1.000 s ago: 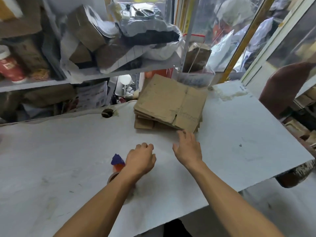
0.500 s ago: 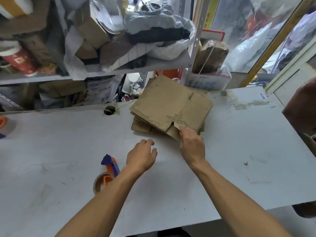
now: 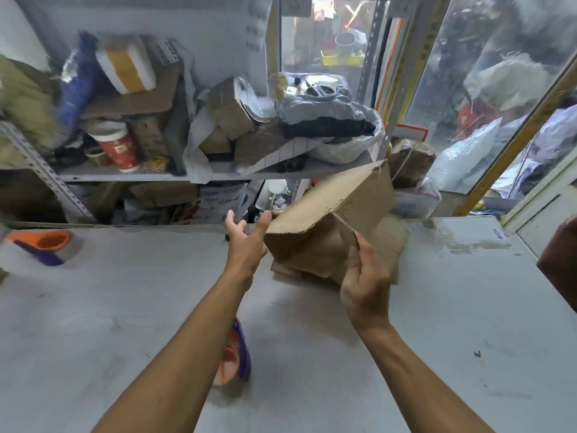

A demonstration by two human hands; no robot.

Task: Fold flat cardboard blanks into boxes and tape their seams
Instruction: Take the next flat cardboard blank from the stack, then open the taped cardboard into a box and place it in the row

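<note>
A brown cardboard blank (image 3: 331,207) is lifted off the table and tilted, its far corner raised. My right hand (image 3: 363,282) pinches its near edge between thumb and fingers. My left hand (image 3: 246,242) is stretched out with spread fingers, and its fingertips touch the blank's left corner. Under the raised blank lies the stack of flat blanks (image 3: 387,245) on the white table (image 3: 452,307). A tape dispenser (image 3: 234,357) in orange and purple, with a roll of tape, sits on the table partly hidden under my left forearm.
A second orange and purple tape dispenser (image 3: 40,245) lies at the table's far left. Behind the table stands a metal shelf (image 3: 125,175) crammed with boxes, bags and a red cup (image 3: 120,148). A dark brown object (image 3: 559,264) juts in at the right edge.
My right hand has lifted the top blank off the stack and tilted it up. My left hand has risen from the table and reached the blank's left corner.
</note>
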